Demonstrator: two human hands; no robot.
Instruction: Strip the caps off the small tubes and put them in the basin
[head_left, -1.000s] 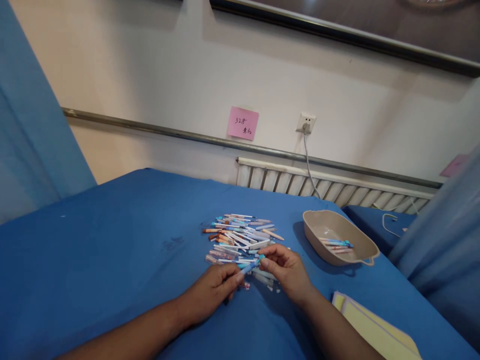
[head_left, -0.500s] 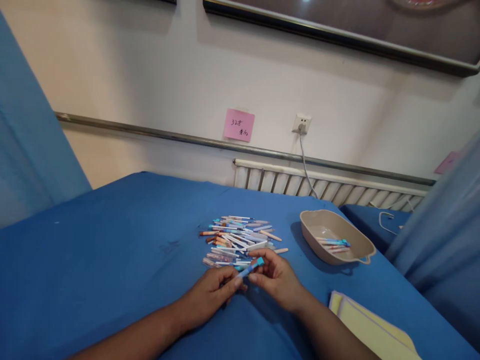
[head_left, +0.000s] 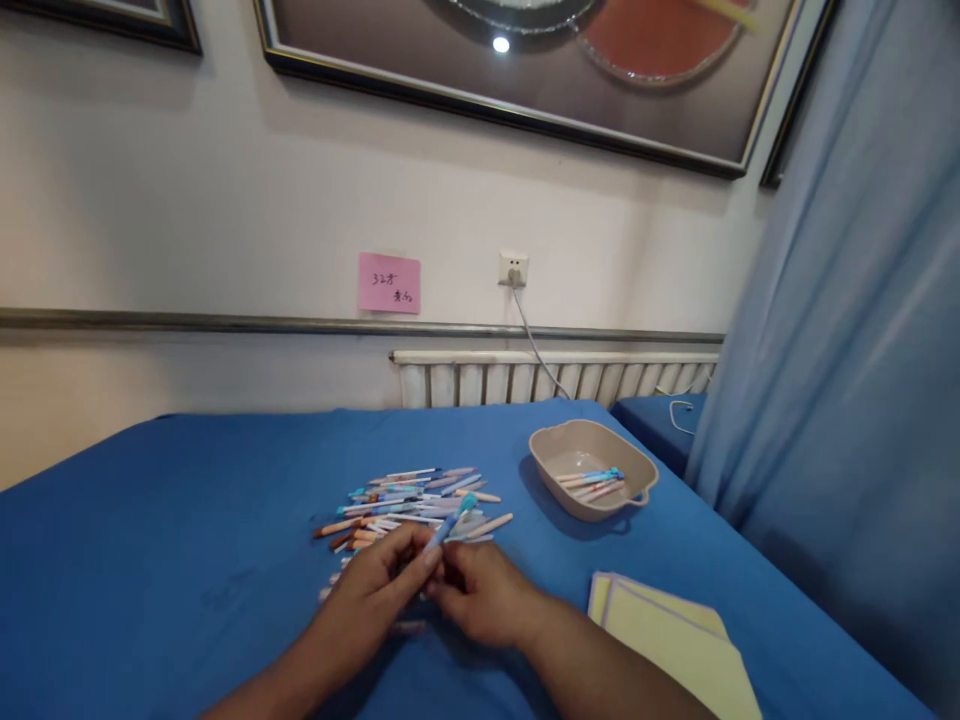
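Pen with a light blue cap is held between both hands, just in front of the pile of pens and slightly above the blue cloth. The left hand pinches the barrel with thumb and forefinger. The right hand has its fingers curled close at the lower end, but the exact grip there I cannot tell. One second ago the right fingertips were at the cap end and the pen lay flatter. Now the cap stands free, tilted up to the right, and the two hands touch each other. To my judgement the pen is still being worked in the hands, with the cap on it, and it has not gone to the beige tray, which is well apart on the right and has a few pens in it
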